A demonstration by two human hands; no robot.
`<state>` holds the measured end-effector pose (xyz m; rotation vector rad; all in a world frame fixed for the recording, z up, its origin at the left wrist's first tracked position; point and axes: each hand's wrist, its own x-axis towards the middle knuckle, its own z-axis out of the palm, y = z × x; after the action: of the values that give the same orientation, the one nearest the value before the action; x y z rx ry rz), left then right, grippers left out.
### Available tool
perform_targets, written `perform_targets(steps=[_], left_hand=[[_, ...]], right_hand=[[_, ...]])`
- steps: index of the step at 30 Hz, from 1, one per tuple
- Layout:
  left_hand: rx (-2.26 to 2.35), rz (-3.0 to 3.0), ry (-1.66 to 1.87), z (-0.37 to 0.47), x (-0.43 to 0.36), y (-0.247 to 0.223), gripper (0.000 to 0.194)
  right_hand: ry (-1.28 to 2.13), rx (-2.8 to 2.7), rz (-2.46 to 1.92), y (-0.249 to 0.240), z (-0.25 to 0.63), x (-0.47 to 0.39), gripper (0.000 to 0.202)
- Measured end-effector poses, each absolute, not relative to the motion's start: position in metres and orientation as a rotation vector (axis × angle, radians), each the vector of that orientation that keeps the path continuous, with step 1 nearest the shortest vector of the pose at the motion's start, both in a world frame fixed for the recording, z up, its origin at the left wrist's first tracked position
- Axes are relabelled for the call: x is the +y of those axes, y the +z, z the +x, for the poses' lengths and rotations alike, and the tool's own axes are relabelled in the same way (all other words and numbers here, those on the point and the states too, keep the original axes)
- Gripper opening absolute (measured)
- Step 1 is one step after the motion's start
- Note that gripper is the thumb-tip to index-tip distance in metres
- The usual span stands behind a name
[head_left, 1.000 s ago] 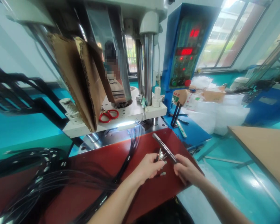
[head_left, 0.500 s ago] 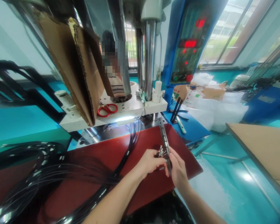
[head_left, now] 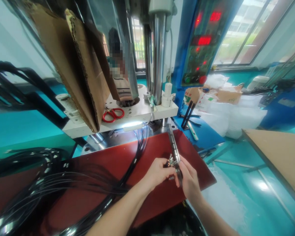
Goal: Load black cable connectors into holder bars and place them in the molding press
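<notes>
"Behind the work surface, what is the biggest thing?"

"A column press (head_left: pixel 159 59), with bright steel posts and a pale lower plate. To the right of it stands a blue control box (head_left: pixel 199 60) with red lit digits."

"And nearer the person?"

"A dark red board (head_left: pixel 157 142) lies before the press. Long black cables (head_left: pixel 110 198) sweep across its left side, and a thinner strand runs up toward the press."

"What leans there on the left?"

"Folded corrugated cardboard (head_left: pixel 94 75), standing tilted on the press's pale plate."

"Where is the piece being handled?"

"It's a segmented metal bar (head_left: pixel 173 141), slanting above the board's right part, its far end toward the press."

"How do the hands stand?"

"The right hand (head_left: pixel 189 175) is closed around the bar's near end, thumb and fingers along it. The left hand (head_left: pixel 159 172) pinches a bunch of small pieces right beside the bar; whether its fingertips touch the bar, I cannot tell."

"Anything smaller?"

"Red-handled scissors (head_left: pixel 113 115) rest on the plate beside the cardboard. Smallest are the shiny metal pieces (head_left: pixel 171 160) at the left fingertips, too tiny to identify."
</notes>
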<state>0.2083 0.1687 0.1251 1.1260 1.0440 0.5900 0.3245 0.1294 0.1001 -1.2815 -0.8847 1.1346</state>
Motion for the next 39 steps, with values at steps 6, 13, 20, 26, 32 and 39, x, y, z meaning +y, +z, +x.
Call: perform_targets(steps=[6,13,20,26,32,39], left_hand=[[1.053,1.114,0.593,0.208,0.170,0.120,0.019],[1.045,1.221,0.636,0.207,0.168,0.113,0.014],[1.041,1.308,0.925,0.201,0.175,0.110,0.014],[1.033,1.423,0.698,0.202,0.175,0.114,0.013],[1.067,1.348,0.659,0.207,0.175,0.114,0.015],[1.077,1.372,0.639,0.207,0.177,0.106,0.016]], right_hand=[[1.153,-0.901,-1.319,0.099,0.324,0.130,0.043],[1.092,-1.037,-1.377,0.098,0.322,0.130,0.042],[1.149,-0.827,-1.284,0.091,0.322,0.126,0.051],[1.149,-0.807,-1.239,0.092,0.326,0.123,0.048],[1.171,-0.814,-1.228,0.090,0.326,0.123,0.050],[1.157,-0.869,-1.220,0.088,0.328,0.126,0.046]])
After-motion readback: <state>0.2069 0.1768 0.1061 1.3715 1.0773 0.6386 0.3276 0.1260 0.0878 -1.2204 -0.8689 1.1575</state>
